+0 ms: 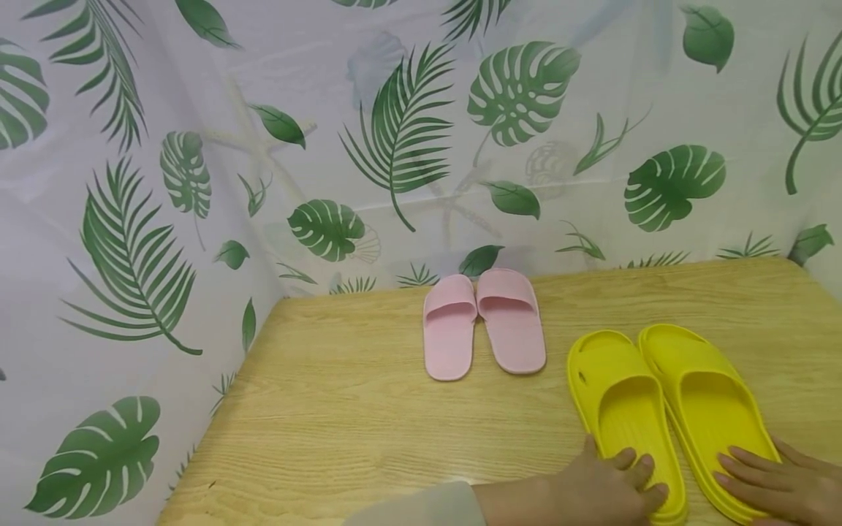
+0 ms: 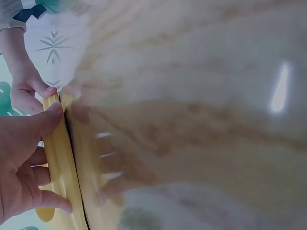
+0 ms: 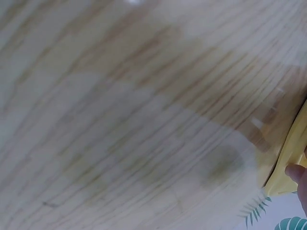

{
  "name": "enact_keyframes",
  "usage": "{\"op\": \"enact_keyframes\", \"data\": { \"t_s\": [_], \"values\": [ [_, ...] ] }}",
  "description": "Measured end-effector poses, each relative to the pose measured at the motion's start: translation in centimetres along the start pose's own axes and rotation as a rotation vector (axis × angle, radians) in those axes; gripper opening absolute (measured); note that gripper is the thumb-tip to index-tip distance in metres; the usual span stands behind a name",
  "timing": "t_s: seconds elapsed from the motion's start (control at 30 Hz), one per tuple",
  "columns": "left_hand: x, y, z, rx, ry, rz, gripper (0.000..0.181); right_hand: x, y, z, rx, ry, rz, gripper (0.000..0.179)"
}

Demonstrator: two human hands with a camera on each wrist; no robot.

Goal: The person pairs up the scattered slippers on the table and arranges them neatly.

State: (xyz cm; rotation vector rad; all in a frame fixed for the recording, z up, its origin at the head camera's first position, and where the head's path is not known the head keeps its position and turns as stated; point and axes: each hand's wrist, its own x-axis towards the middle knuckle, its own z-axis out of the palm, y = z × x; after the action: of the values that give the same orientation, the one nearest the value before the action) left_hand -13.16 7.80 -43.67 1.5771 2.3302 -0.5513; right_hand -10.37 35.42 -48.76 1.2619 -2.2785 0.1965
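Note:
A pair of yellow slippers lies side by side at the right, toes toward the wall. My left hand (image 1: 608, 482) grips the rear of the left yellow slipper (image 1: 608, 358), thumb at its outer edge and fingers over the insole. Around the rear outer edge of the right yellow slipper (image 1: 691, 351) is my right hand (image 1: 783, 482), several fingers lying on the insole. The left wrist view has the left hand (image 2: 24, 167) against the slipper's side wall (image 2: 60, 163). Only a fingertip (image 3: 295, 172) of the right hand shows on yellow in the right wrist view.
Two pink slippers (image 1: 449, 351) stand near the back edge of the wood-grain table (image 1: 342, 409), left of the yellow pair. Behind and at the left rises a white covering (image 1: 250, 66) printed with green leaves. The glossy tabletop reflects the hands.

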Motion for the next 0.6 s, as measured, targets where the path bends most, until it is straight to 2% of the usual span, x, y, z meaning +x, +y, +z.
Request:
{"op": "enact_keyframes", "data": {
  "t_s": [0.1,0.23,0.5,0.6],
  "values": [
    [0.0,-0.2,0.0,-0.030,-0.009,0.005,0.055,0.1,0.0,0.2,0.026,0.032,-0.005,0.051],
    [-0.1,-0.4,0.1,-0.024,0.030,0.015,0.056,0.1,0.3,0.4,0.061,0.050,-0.032,0.049],
    [-0.3,-0.8,0.3,0.044,0.136,0.019,0.057,0.0,1.0,0.3,0.114,0.008,-0.048,0.060],
    [-0.4,-0.9,0.3,0.051,0.152,0.018,0.055,0.1,1.0,0.1,0.111,-0.023,-0.036,0.063]
  ]
}}
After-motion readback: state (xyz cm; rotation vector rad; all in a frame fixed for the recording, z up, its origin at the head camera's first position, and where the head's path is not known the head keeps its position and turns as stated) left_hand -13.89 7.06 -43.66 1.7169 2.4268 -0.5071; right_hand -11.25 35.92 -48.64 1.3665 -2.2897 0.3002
